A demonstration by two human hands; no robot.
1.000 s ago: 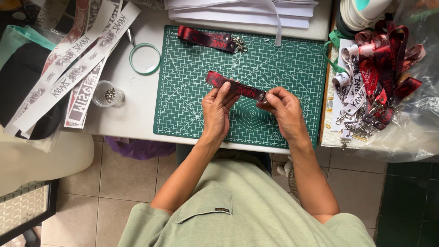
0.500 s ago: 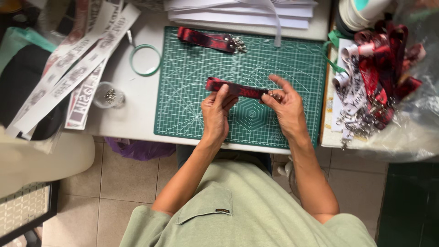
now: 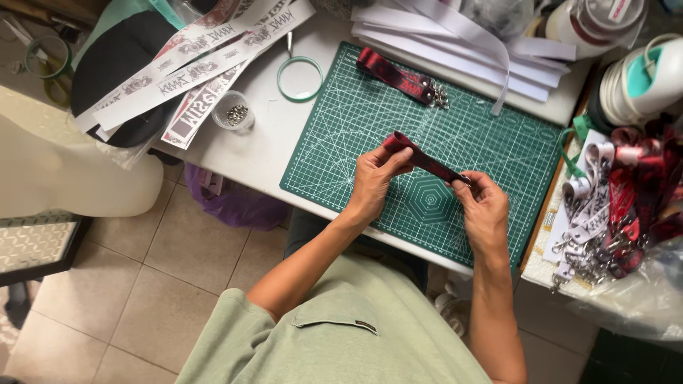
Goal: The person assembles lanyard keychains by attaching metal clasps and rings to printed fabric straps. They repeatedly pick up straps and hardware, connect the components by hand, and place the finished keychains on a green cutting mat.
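Holding a short red-and-black strap (image 3: 425, 162) above the green cutting mat (image 3: 341, 135), both hands are closed on it. Far left on the table (image 3: 267, 149): long printed paper strips (image 3: 192, 67), a small clear cup of metal bits (image 3: 233, 112), a green ring (image 3: 299, 78). Left hand (image 3: 373, 181) pinches the folded end of the strap, thumb on top, fingers curled under. Strap runs down to the right, tilted, clear of the mat. Right hand (image 3: 484, 206) grips the other end, fingertips tight around what looks like a small metal clip; too small to be sure. Behind them a second red strap with metal clasp (image 3: 398, 75) lies flat at the mat's top edge, white paper strips (image 3: 462, 35) just beyond. Far right: a heap of finished straps with hooks (image 3: 615, 206) on a plastic bag, well apart from the hands.

Risks, as a judgement: the fold at the left end could spring open if the thumb eases, since the webbing looks stiff. The metal piece could slip from the right fingertips and drop off the near table edge to the floor. The strap could twist between the hands.
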